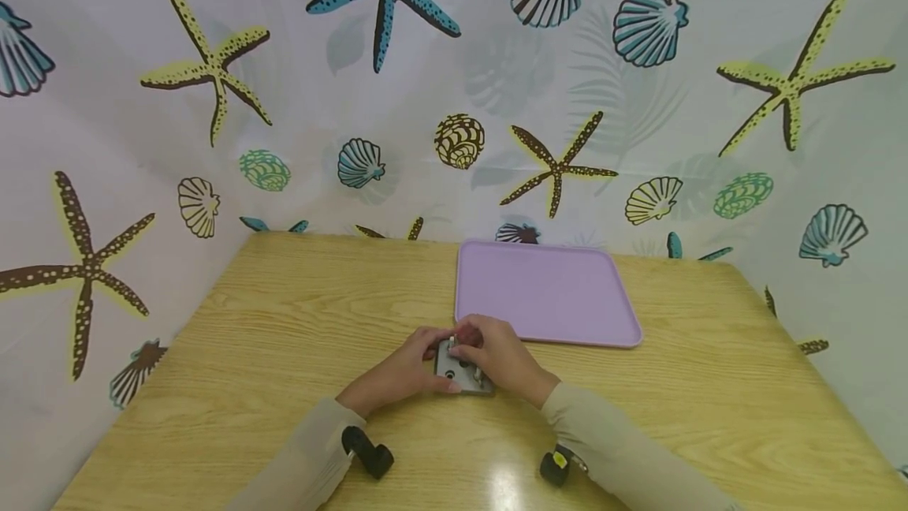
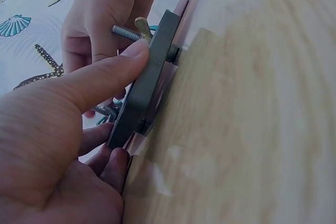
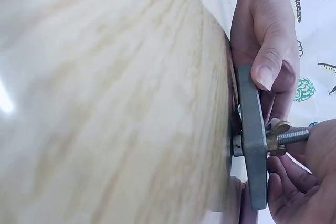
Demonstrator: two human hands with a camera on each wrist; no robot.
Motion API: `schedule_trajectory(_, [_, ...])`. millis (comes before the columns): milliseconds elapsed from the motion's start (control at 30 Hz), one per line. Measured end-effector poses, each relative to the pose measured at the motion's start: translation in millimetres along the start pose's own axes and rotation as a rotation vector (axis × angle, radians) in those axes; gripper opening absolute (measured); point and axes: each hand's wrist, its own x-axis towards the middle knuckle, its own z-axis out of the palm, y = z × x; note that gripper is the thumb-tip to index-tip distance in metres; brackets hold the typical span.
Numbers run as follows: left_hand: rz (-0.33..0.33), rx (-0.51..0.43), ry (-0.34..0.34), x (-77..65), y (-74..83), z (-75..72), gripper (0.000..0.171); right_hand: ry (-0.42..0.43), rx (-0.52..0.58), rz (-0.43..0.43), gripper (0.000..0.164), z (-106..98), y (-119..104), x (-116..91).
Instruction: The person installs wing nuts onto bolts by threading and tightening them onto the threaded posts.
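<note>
A grey metal plate (image 1: 463, 378) with holes lies a little raised over the wooden table. My left hand (image 1: 400, 373) grips it by its left side, thumb along the near edge. Threaded bolts stand up through the plate; a brass-coloured wing nut (image 3: 278, 136) sits on the near right one. Over the far bolt (image 1: 452, 343) my right hand (image 1: 502, 355) bends, thumb and fingertips pinching around its wing nut, which the fingers mostly hide. Below the plate, a bolt head (image 3: 237, 145) shows in the right wrist view.
Behind the hands lies a purple tray (image 1: 542, 290), its near left corner close to the right hand. The wooden table (image 1: 319, 282) ends at a cloth backdrop (image 1: 440, 85) printed with starfish and shells. Each sleeve carries a black wrist camera mount (image 1: 367, 452).
</note>
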Motion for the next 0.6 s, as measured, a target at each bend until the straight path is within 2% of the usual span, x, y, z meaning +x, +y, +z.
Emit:
schedule_trajectory(200, [-0.001, 0.01, 0.003, 0.3, 0.8, 0.4, 0.077, -0.007, -0.031, 0.002, 0.018, -0.9, -0.4, 1.1])
schedule_trajectory(367, [-0.01, 0.012, 0.005, 1.0, 0.8, 1.2, 0.076, -0.009, -0.032, 0.02, 0.011, -3.9, -1.0, -0.4])
schedule_trajectory(600, [-0.036, 0.011, 0.017, 1.3, 1.2, 1.2, 0.081, -0.035, -0.038, 0.006, 0.005, -8.0, -0.8, -4.0])
